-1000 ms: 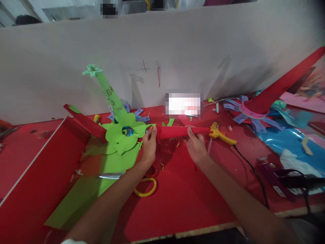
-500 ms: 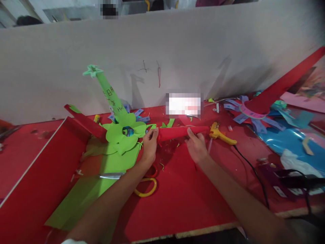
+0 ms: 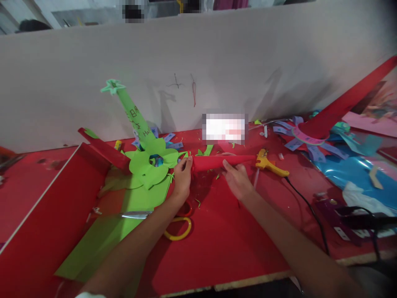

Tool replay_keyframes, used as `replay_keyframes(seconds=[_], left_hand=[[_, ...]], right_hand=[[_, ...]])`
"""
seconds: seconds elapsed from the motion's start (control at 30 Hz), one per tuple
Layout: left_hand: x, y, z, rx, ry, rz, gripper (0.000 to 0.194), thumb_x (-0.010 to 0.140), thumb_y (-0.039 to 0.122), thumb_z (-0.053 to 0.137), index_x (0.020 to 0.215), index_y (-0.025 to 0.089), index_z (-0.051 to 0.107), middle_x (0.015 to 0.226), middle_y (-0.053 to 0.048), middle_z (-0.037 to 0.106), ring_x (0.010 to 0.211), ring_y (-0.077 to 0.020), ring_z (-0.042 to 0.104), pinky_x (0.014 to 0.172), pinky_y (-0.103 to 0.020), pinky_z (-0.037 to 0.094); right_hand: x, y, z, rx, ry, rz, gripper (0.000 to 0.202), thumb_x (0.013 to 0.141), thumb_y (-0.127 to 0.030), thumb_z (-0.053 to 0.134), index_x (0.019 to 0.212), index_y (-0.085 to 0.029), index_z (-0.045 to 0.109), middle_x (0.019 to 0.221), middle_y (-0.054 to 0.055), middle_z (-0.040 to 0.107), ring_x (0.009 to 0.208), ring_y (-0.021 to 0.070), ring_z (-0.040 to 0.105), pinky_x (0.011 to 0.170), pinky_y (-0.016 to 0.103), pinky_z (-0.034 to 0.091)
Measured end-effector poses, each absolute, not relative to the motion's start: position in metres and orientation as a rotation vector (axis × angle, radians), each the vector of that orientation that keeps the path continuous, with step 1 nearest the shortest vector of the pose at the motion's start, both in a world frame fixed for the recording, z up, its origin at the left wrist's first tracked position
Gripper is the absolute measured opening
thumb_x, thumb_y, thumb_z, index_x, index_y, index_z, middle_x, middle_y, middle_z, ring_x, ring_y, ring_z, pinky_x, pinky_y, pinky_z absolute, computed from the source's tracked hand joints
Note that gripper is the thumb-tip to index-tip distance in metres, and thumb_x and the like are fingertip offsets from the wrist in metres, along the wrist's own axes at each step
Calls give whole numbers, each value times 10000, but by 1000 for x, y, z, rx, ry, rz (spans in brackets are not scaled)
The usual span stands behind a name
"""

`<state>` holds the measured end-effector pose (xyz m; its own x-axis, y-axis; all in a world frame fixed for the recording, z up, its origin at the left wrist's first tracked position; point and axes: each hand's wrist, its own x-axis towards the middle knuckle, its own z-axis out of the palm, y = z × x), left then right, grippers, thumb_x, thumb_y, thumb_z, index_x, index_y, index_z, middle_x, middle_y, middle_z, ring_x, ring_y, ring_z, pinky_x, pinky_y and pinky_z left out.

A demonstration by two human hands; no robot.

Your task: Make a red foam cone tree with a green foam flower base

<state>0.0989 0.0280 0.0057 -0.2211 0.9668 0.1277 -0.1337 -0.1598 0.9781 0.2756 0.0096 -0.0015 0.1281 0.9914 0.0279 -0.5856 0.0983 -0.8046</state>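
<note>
A narrow red paper piece (image 3: 208, 162) stretches level between my two hands above the red table. Its left end is pinched by my left hand (image 3: 183, 176), beside a green paper flower (image 3: 145, 176). My right hand (image 3: 238, 179) grips the lower edge farther right, thumb on the paper. Just past the paper's right end lies a yellow glue gun (image 3: 269, 164) with a black cord. Scissors with yellow and red handles (image 3: 178, 229) rest below my left wrist, partly hidden by the forearm.
A green cone (image 3: 135, 118) with a star top stands behind the flower. At the right a red cone (image 3: 347, 101) rises from a purple-strip base near blue plastic (image 3: 353, 174). A red panel (image 3: 58, 198) stands at the left. A grey partition (image 3: 124, 54) runs behind.
My right hand has slid a little to the left along the red paper. My left hand has barely moved and still holds the paper's left end.
</note>
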Motion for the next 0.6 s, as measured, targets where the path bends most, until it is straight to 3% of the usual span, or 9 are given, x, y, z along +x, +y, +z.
replay_keyframes(seconds=[0.23, 0.6], left_hand=[[100, 30, 2, 933, 1210, 1598, 494, 826, 653, 749, 705, 199, 596, 704, 25, 483, 693, -141, 413, 705, -273, 381], [101, 27, 6, 963, 1119, 1558, 412, 822, 582, 785, 754, 197, 656, 741, 16, 559, 719, -138, 480, 702, -252, 408]], right_hand=[[275, 10, -1, -747, -657, 1295, 347, 756, -383, 921, 1024, -280, 725, 1043, 18, 782, 1019, 240, 714, 962, 441, 581], [274, 9, 2, -724, -657, 1335, 362, 759, -388, 912, 1060, -310, 725, 1146, 10, 796, 1083, 248, 725, 1003, 453, 583]])
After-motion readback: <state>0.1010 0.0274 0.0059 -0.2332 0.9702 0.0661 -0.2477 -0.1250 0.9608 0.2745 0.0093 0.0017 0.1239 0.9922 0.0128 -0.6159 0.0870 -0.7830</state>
